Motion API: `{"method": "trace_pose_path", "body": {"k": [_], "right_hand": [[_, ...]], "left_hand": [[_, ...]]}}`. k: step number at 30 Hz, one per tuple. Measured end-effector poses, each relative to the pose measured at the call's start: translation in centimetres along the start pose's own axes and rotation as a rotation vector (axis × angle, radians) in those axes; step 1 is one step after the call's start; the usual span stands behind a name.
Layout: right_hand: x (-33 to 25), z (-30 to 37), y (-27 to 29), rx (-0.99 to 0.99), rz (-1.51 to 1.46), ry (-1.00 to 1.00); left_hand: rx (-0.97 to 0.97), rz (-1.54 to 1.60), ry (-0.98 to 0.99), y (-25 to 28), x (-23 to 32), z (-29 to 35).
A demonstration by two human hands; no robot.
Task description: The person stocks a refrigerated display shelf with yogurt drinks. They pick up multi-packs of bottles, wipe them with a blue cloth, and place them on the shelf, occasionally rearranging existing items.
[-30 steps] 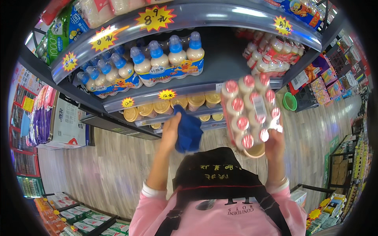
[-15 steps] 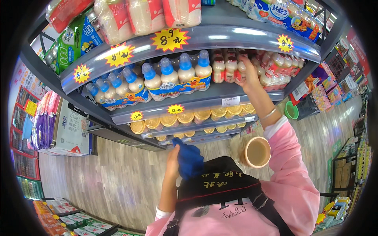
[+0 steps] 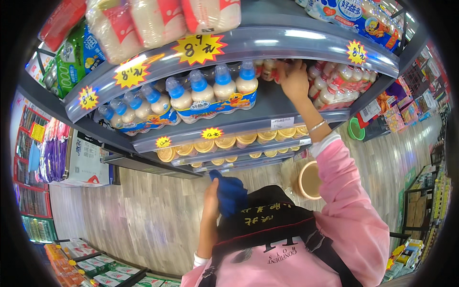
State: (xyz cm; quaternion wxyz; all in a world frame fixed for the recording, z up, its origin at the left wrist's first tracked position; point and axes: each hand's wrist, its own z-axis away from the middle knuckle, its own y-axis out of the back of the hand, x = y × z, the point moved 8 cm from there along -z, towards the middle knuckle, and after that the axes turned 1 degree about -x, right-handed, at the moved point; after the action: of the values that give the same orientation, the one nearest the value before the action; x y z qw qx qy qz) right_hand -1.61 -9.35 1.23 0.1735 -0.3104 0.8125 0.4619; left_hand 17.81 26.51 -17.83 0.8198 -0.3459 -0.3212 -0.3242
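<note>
My right hand (image 3: 294, 81) reaches under the upper shelf lip, its fingers closed around the near end of a pack of small red-and-white drink bottles (image 3: 268, 71). The fingertips are partly hidden there. To the left stands a wrapped pack of blue-capped milk-drink bottles (image 3: 217, 99), with a similar pack (image 3: 138, 112) beyond it. More wrapped red-and-white bottles (image 3: 339, 83) are stacked right of the hand. Low in front of my body, my left hand (image 3: 210, 198) is closed on a bunched dark blue cloth (image 3: 232, 195).
A beige bucket (image 3: 310, 181) stands on the floor below my right arm. Yellow-lidded cups (image 3: 224, 143) line the lower shelf. Large wrapped bottles (image 3: 155, 21) overhang the upper shelf's edge (image 3: 258, 40). A green basket (image 3: 355, 128) sits beyond the shelf's right end.
The small red-and-white bottle pack has shifted deeper into the shelf, with my right hand following it. My left hand still holds the cloth in nearly the same place.
</note>
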Motion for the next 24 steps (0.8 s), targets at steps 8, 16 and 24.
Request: {"method": "trace_pose_path", "body": {"k": [8, 16, 24], "right_hand": [[-5.1, 0.9, 1.4, 0.019, 0.274, 0.650], [-6.1, -4.8, -6.2, -0.130, 0.514, 0.264], [-7.3, -7.4, -8.7, -0.134, 0.254, 0.506]], "left_hand": [[-0.001, -0.094, 0.021, -1.5, 0.6, -0.8], [-0.084, -0.188, 0.027, -1.0, 0.3, -0.1], [0.086, -0.026, -0.003, 2.3, -0.8, 2.1]]}}
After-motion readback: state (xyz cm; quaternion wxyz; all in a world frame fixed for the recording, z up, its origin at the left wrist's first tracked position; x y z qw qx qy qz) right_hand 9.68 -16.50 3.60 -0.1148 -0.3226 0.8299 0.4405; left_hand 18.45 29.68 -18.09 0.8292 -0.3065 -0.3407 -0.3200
